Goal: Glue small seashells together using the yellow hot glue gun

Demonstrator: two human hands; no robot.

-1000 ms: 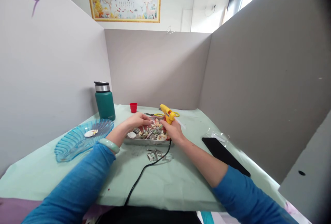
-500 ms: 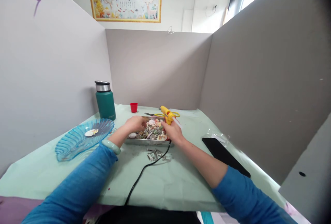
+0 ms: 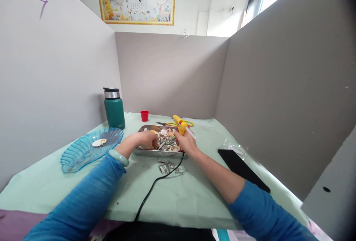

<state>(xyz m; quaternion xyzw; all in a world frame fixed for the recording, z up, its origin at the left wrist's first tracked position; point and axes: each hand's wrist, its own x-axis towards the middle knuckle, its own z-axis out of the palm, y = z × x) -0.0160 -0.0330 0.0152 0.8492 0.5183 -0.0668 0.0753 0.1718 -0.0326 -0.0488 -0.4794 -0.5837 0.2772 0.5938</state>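
Observation:
A metal tray (image 3: 155, 153) full of mixed seashells (image 3: 165, 137) stands in the middle of the table. My left hand (image 3: 147, 139) reaches down into its left half, fingers curled together among the shells. Whatever those fingertips may hold is hidden. At the tray's right side my right hand (image 3: 185, 142) grips a yellow hot glue gun (image 3: 180, 124), a white glue stick jutting from its rear. The gun's black cord (image 3: 155, 182) runs down across the table toward my body. To the left, a blue shell-shaped dish (image 3: 80, 152) carries a pale shell (image 3: 99, 142).
Behind the tray lie yellow-handled scissors (image 3: 170, 124) and a red cup (image 3: 144, 115). A green bottle (image 3: 114, 109) stands back left. Small metal pieces (image 3: 168, 167) lie before the tray. A black flat object (image 3: 241, 168) and clear plastic bag (image 3: 235, 147) lie right. Grey partitions enclose the table.
My left hand has moved slightly down and toward me within the tray, uncovering shells at its back left. My right hand holds the glue gun in nearly the same spot.

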